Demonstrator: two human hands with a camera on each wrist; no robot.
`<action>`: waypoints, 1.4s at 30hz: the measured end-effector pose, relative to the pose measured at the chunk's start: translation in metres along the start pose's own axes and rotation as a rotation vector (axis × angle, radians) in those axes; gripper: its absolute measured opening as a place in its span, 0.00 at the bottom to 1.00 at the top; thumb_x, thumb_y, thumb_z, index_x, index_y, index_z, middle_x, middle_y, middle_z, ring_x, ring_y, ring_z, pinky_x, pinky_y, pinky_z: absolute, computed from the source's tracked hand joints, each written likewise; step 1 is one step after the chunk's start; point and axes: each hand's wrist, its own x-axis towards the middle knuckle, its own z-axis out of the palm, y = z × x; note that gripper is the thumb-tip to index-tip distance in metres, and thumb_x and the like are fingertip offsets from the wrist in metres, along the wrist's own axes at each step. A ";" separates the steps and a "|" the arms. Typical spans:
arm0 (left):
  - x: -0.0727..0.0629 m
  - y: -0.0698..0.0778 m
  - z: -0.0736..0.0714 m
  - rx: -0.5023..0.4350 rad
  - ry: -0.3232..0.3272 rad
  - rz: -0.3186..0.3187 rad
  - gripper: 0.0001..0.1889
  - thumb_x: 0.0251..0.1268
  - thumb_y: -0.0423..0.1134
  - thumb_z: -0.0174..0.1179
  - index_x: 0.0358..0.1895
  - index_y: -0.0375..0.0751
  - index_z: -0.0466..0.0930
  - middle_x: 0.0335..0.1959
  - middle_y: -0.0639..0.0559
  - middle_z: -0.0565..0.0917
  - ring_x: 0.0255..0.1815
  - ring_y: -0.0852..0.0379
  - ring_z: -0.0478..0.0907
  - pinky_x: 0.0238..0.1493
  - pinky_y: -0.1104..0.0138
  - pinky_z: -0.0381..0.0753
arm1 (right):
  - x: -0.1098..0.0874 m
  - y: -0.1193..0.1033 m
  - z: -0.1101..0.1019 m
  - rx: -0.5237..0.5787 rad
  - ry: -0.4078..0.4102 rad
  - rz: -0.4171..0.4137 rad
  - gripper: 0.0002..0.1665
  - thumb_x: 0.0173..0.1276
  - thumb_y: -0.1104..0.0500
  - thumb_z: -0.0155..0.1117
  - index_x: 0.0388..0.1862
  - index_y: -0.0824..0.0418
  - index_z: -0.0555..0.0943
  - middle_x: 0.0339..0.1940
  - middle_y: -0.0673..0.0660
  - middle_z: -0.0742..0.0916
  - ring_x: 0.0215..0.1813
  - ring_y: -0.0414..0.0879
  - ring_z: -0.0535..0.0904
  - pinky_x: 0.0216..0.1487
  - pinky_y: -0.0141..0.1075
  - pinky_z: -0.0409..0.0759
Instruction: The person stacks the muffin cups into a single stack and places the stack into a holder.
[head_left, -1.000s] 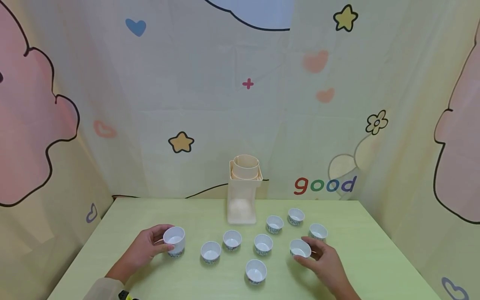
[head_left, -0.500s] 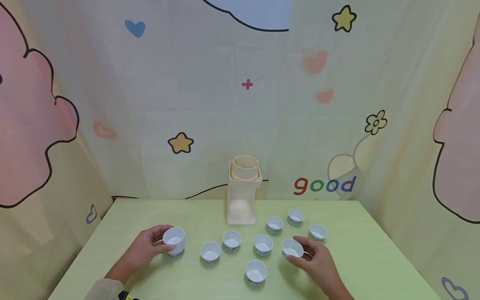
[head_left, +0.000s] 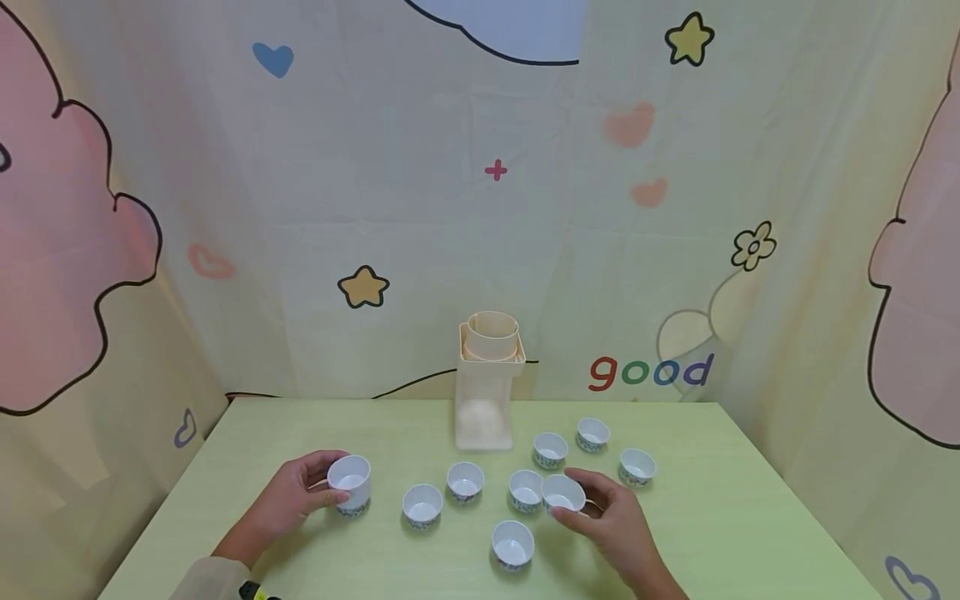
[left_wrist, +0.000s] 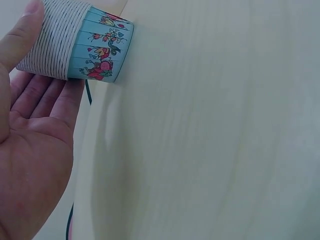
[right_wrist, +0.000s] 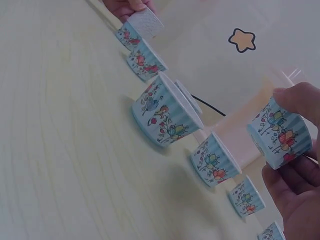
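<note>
The person's right grip [head_left: 617, 515] pinches one small, round, pale-blue, flower-printed paper-looking cup [right_wrist: 280, 131] between thumb and fingers, raised off the pale green-yellow desk [head_left: 405, 425]; the left grip [head_left: 294, 493] holds a tall stack of white-rimmed, flower-printed cups [left_wrist: 56, 40] at the desk's left, though I cannot tell whether its base touches. The likeliest mishap is a knock: in the head view the held cup overlaps the nearest standing floral cup [head_left: 522, 492], and travelling leftward too low could tip that one or the near-side floral cup [head_left: 513, 546]. Squeezing too hard might buckle a thin wall, while too light a pinch could let the cup slip. An uneven pull by the left grip could tilt the stack or part its layers. The cream, plastic-looking stand [head_left: 483, 408], behind the cups, seems in little danger.
</note>
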 end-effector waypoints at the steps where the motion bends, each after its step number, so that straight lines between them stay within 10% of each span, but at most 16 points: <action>1: 0.000 0.000 0.000 0.000 0.002 -0.003 0.36 0.57 0.36 0.76 0.67 0.27 0.72 0.65 0.31 0.78 0.65 0.38 0.78 0.59 0.66 0.86 | 0.000 -0.001 0.002 0.008 -0.001 0.001 0.36 0.52 0.67 0.83 0.61 0.70 0.81 0.58 0.64 0.87 0.51 0.38 0.84 0.52 0.24 0.84; 42: -0.003 0.003 0.001 0.022 -0.005 0.005 0.34 0.59 0.34 0.74 0.68 0.27 0.71 0.65 0.31 0.78 0.66 0.39 0.78 0.59 0.64 0.86 | 0.009 -0.026 0.099 0.218 -0.255 -0.074 0.37 0.55 0.65 0.82 0.62 0.75 0.77 0.57 0.71 0.85 0.51 0.42 0.85 0.53 0.29 0.86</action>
